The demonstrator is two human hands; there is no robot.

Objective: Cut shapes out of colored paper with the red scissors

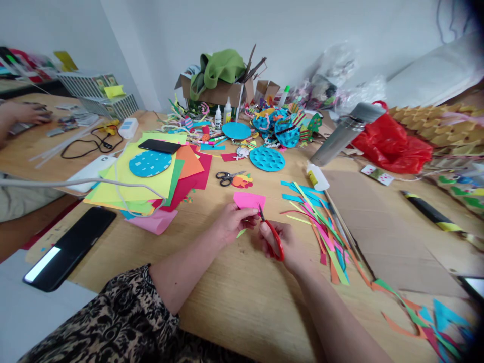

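Observation:
My left hand (235,222) pinches the lower edge of a small piece of pink paper (247,200) above the wooden table. Red-handled scissors (277,242) are in my right hand (285,241), fingers wrapped round the loops. Their blades point up and away, at the right side of the pink paper; whether they are apart is hard to make out. Just beyond the paper lie black-handled scissors (225,178) beside orange and red paper cutouts (242,181). A thin green paper scrap (241,233) rests below my left fingers.
Coloured paper strips (328,232), a glue bottle (317,177) and flat cardboard (378,227) lie right. Stacked coloured sheets (126,169) and a phone (71,247) are left. A metal flask (342,133) and crowded craft pieces stand behind. Another person's hand (28,113) is far left.

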